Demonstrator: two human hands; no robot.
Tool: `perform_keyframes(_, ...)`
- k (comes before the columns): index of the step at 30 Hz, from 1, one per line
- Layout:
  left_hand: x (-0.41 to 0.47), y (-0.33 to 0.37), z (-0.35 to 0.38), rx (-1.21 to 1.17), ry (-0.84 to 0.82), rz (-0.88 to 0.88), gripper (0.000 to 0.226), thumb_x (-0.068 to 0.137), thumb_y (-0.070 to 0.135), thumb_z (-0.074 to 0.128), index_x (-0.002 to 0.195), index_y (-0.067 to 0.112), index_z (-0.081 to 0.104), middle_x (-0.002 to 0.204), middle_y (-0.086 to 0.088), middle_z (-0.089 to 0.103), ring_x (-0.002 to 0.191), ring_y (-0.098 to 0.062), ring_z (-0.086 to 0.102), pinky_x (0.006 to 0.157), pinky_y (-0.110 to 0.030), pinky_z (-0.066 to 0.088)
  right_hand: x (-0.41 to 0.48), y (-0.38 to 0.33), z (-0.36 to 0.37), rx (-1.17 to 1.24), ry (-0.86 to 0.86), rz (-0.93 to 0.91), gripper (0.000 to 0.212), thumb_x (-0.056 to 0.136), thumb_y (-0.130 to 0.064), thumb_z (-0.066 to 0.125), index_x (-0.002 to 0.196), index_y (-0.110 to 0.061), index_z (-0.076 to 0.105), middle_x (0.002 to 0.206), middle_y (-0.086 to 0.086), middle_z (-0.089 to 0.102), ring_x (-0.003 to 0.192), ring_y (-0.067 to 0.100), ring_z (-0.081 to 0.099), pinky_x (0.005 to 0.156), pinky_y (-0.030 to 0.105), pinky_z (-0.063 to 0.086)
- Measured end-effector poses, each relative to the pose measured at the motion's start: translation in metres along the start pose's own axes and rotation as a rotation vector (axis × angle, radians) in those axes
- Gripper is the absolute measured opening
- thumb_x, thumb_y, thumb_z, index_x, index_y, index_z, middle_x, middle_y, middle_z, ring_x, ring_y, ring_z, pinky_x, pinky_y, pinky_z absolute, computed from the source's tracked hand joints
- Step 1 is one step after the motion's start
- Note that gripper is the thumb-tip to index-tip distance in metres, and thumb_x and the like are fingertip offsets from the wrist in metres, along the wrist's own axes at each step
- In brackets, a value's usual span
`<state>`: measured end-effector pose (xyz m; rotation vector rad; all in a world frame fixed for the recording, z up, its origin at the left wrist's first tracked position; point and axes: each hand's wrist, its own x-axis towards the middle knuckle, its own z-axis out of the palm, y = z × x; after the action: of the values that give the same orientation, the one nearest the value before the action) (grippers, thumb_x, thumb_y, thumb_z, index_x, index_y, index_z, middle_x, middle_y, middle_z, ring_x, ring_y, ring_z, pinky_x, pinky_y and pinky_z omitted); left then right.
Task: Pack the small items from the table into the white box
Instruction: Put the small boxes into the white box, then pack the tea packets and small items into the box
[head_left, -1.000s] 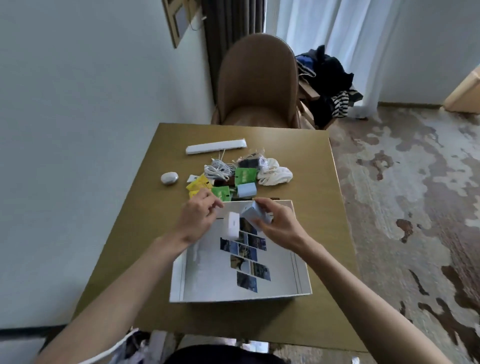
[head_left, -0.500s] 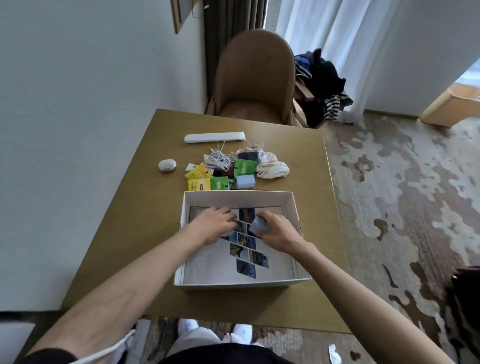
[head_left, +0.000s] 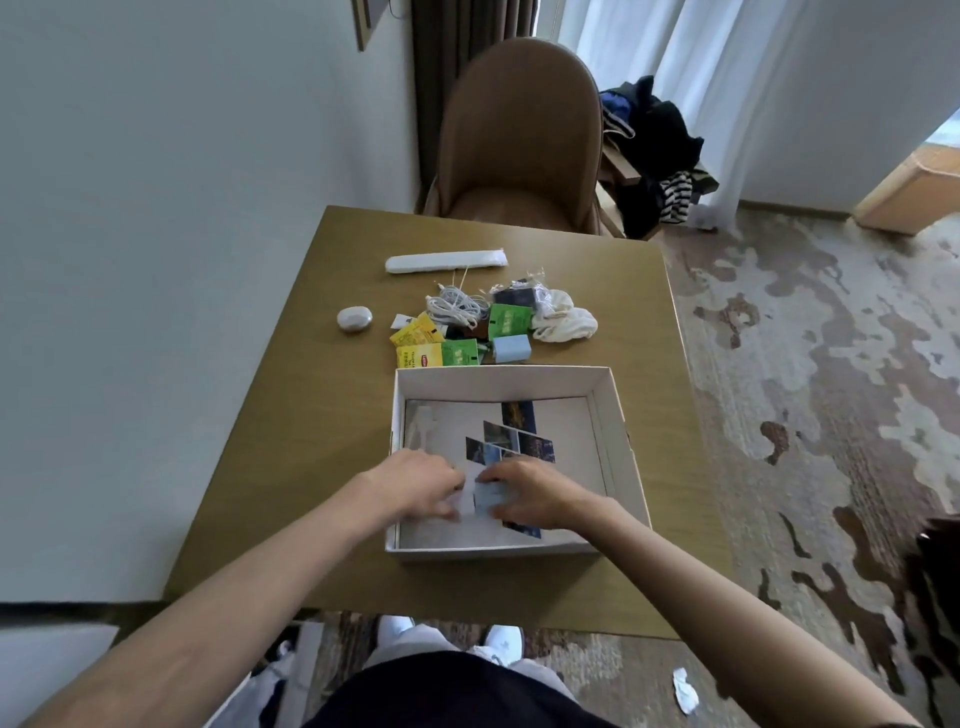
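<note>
From my remote seat, my left hand (head_left: 418, 486) rests low inside the shallow white cardboard box (head_left: 498, 383), fingers curled on a small white block (head_left: 464, 501) at the box's near wall. Just right of it, touching, my right hand (head_left: 524, 488) pinches a small pale-blue block (head_left: 488, 496). Both pieces sit side by side near the box's front edge. The remaining small items, the heap of yellow and green tea sachets (head_left: 441, 345), lie just beyond the box's far wall, about equally near either hand.
</note>
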<state>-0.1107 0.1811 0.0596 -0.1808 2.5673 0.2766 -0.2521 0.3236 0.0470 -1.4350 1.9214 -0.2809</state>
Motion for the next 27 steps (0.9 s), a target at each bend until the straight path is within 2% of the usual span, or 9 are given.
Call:
perform_keyframes(4, -0.01, 0.004, 0.001, -0.013, -0.082, 0.043, 0.028, 0.09, 0.041, 0.056, 0.111, 0.023, 0.064, 0.101, -0.001, 0.067, 0.087, -0.02, 0.062, 0.065, -0.029, 0.041, 0.002, -0.009, 0.004, 0.077, -0.135, -0.057, 0.037, 0.088, -0.021, 0.068, 0.124, -0.016, 0.063, 0.122, 0.001, 0.065, 0.097, 0.006, 0.057, 0.082, 0.017, 0.046)
perform_keyframes(7, -0.017, 0.008, 0.0, -0.029, -0.106, 0.024, 0.023, 0.09, 0.032, 0.06, 0.109, 0.021, 0.067, 0.098, -0.001, 0.069, 0.084, -0.018, 0.063, 0.069, -0.027, 0.047, -0.001, -0.011, 0.008, 0.134, -0.24, -0.075, 0.031, 0.09, -0.02, 0.063, 0.121, -0.016, 0.066, 0.12, 0.001, 0.066, 0.096, 0.01, 0.062, 0.088, 0.026, 0.054)
perform_keyframes(11, -0.023, 0.011, -0.003, 0.018, -0.104, -0.018, 0.024, 0.091, 0.022, 0.059, 0.113, 0.017, 0.066, 0.102, -0.003, 0.068, 0.087, -0.02, 0.063, 0.072, -0.027, 0.047, -0.003, -0.013, 0.007, 0.166, -0.266, -0.08, 0.032, 0.092, -0.019, 0.061, 0.124, -0.018, 0.065, 0.125, -0.001, 0.064, 0.095, 0.008, 0.061, 0.082, 0.02, 0.052)
perform_keyframes(14, -0.029, 0.009, -0.012, -0.013, 0.02, -0.043, 0.024, 0.093, 0.023, 0.055, 0.116, 0.02, 0.063, 0.109, 0.0, 0.067, 0.095, -0.017, 0.062, 0.077, -0.028, 0.049, -0.004, -0.017, -0.01, 0.191, -0.093, -0.093, 0.028, 0.093, -0.02, 0.061, 0.121, -0.019, 0.066, 0.117, -0.007, 0.064, 0.085, 0.001, 0.062, 0.068, 0.014, 0.052)
perform_keyframes(16, -0.032, 0.002, -0.022, -0.07, 0.185, -0.066, 0.022, 0.095, 0.026, 0.051, 0.115, 0.024, 0.061, 0.111, 0.003, 0.066, 0.1, -0.014, 0.06, 0.079, -0.029, 0.049, -0.003, -0.017, -0.031, 0.219, 0.099, -0.089, 0.025, 0.094, -0.019, 0.06, 0.118, -0.02, 0.066, 0.114, -0.006, 0.066, 0.084, -0.003, 0.06, 0.064, 0.012, 0.05)
perform_keyframes(20, -0.027, -0.016, -0.043, -0.164, 0.556, -0.101, 0.021, 0.096, 0.027, 0.049, 0.109, 0.024, 0.065, 0.104, 0.006, 0.067, 0.094, -0.01, 0.06, 0.074, -0.024, 0.047, 0.009, -0.012, -0.084, 0.302, 0.442, -0.071, 0.021, 0.094, -0.018, 0.059, 0.114, -0.016, 0.068, 0.104, -0.005, 0.069, 0.082, -0.005, 0.059, 0.064, 0.009, 0.046)
perform_keyframes(23, -0.01, -0.031, -0.061, -0.358, 0.709, -0.165, 0.019, 0.095, 0.023, 0.051, 0.105, 0.022, 0.067, 0.104, 0.005, 0.068, 0.092, -0.003, 0.055, 0.076, -0.021, 0.046, 0.03, -0.007, -0.109, 0.282, 0.585, -0.029, 0.019, 0.093, -0.016, 0.061, 0.109, -0.013, 0.071, 0.104, -0.001, 0.072, 0.084, 0.007, 0.063, 0.073, 0.019, 0.051)
perform_keyframes(25, 0.007, -0.045, -0.075, -0.491, 0.755, -0.207, 0.02, 0.094, 0.019, 0.05, 0.102, 0.02, 0.068, 0.105, 0.002, 0.069, 0.091, -0.005, 0.055, 0.077, -0.027, 0.051, 0.053, 0.0, -0.12, 0.227, 0.581, 0.02, 0.021, 0.093, -0.014, 0.058, 0.11, -0.011, 0.07, 0.109, 0.003, 0.072, 0.089, 0.013, 0.065, 0.081, 0.032, 0.056)
perform_keyframes(27, 0.024, -0.061, -0.087, -0.608, 0.76, -0.277, 0.021, 0.094, 0.018, 0.048, 0.102, 0.021, 0.068, 0.104, 0.0, 0.069, 0.09, -0.011, 0.06, 0.074, -0.033, 0.054, 0.078, 0.011, -0.129, 0.157, 0.532, 0.081, 0.026, 0.092, -0.011, 0.056, 0.115, -0.01, 0.069, 0.116, 0.006, 0.07, 0.1, 0.019, 0.065, 0.09, 0.038, 0.054)
